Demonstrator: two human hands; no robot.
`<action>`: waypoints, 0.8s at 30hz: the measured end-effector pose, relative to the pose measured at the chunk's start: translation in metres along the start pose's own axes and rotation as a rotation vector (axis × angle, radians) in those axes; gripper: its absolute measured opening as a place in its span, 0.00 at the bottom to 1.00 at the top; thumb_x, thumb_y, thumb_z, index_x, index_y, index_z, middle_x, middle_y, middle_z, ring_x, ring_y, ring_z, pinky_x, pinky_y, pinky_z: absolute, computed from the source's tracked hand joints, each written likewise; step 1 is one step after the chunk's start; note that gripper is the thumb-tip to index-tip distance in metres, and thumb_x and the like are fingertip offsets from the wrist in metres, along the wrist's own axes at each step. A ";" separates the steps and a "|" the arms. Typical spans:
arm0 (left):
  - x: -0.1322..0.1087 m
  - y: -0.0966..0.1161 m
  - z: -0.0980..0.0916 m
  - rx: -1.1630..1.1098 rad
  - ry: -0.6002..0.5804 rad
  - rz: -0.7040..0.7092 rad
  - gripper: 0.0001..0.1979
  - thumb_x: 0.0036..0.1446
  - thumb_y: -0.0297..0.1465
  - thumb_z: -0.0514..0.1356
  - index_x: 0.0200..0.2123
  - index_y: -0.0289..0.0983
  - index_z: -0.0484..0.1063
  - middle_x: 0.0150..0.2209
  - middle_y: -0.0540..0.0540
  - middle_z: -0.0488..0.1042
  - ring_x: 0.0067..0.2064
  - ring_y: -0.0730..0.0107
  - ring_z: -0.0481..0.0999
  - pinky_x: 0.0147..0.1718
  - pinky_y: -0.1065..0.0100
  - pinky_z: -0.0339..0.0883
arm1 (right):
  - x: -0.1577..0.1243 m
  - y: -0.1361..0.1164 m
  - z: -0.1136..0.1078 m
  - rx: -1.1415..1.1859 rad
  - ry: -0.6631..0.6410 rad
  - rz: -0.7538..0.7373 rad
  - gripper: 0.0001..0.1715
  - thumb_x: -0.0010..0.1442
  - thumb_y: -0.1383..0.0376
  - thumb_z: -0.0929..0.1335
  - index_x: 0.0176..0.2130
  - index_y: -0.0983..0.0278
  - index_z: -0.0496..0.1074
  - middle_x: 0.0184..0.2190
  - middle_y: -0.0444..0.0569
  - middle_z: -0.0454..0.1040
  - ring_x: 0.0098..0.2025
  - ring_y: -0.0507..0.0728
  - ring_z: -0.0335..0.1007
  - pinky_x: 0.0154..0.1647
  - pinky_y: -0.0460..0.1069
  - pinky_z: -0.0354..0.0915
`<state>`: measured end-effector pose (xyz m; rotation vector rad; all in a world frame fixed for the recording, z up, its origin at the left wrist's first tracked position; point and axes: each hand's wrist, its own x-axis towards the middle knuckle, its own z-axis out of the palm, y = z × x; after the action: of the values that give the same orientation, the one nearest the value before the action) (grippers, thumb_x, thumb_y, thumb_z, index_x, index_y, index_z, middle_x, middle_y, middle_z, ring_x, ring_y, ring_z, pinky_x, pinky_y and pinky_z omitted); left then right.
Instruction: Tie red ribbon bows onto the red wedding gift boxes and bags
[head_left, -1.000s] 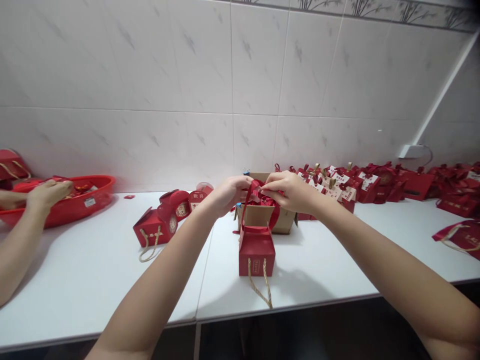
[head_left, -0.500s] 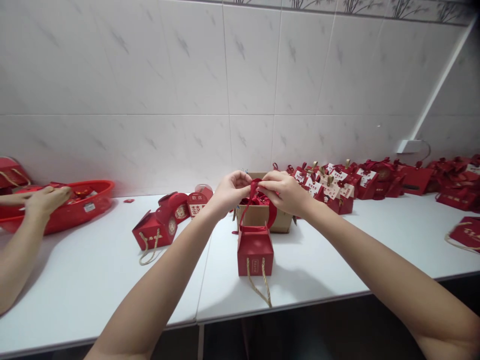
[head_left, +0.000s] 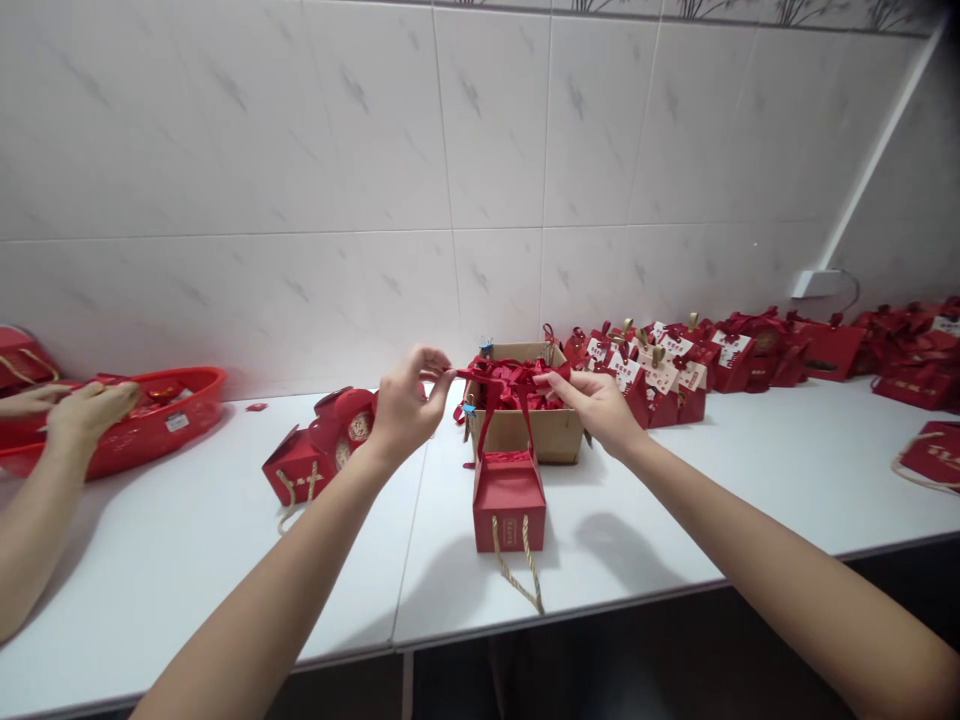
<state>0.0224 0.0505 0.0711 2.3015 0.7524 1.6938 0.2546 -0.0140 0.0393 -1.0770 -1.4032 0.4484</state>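
A small red gift box (head_left: 510, 510) with a gold rope handle (head_left: 517, 580) stands upright on the white table in front of me. Red ribbon (head_left: 489, 412) rises from its top and runs out to both sides. My left hand (head_left: 412, 400) pinches one end of that ribbon, left of the box. On the right, my right hand (head_left: 596, 405) has thumb and fingers closed on the other end. Just behind the gift box is a cardboard box (head_left: 559, 440) filled with red ribbons.
Several red boxes (head_left: 300, 460) lie to the left. Rows of tagged red boxes (head_left: 660, 375) line the wall at right, and another red box (head_left: 930, 455) lies at the right edge. A co-worker's hands (head_left: 82, 415) are over a red basin (head_left: 199, 400) at far left.
My hands have moved apart, left hand leftward and right hand rightward. The ribbon between them, bunched together before, is now drawn out sideways above the gift box.
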 end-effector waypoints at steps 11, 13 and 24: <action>-0.072 -0.056 -0.036 -0.141 0.001 -0.497 0.11 0.49 0.34 0.61 0.34 0.38 0.61 0.29 0.53 0.66 0.32 0.72 0.71 0.34 0.69 0.69 | -0.050 0.060 -0.032 -0.318 0.039 0.133 0.26 0.55 0.47 0.65 0.22 0.66 0.71 0.20 0.46 0.69 0.25 0.53 0.63 0.26 0.47 0.56; -0.087 -0.066 -0.039 -0.092 -0.051 -0.554 0.11 0.49 0.34 0.59 0.35 0.39 0.60 0.25 0.55 0.64 0.29 0.72 0.70 0.32 0.69 0.67 | -0.061 0.073 -0.040 -0.367 0.027 0.168 0.26 0.56 0.48 0.64 0.22 0.66 0.71 0.21 0.47 0.70 0.26 0.55 0.64 0.26 0.47 0.56; -0.129 -0.086 -0.026 0.054 -0.294 -0.646 0.11 0.43 0.29 0.54 0.33 0.40 0.59 0.19 0.59 0.60 0.21 0.74 0.63 0.24 0.72 0.58 | -0.106 0.120 -0.065 -0.540 -0.067 0.318 0.27 0.57 0.48 0.60 0.22 0.65 0.69 0.22 0.50 0.74 0.28 0.58 0.68 0.29 0.48 0.59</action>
<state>-0.0550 0.0553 -0.0657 1.9576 1.2963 1.0361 0.3346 -0.0628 -0.1056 -1.7520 -1.4550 0.3383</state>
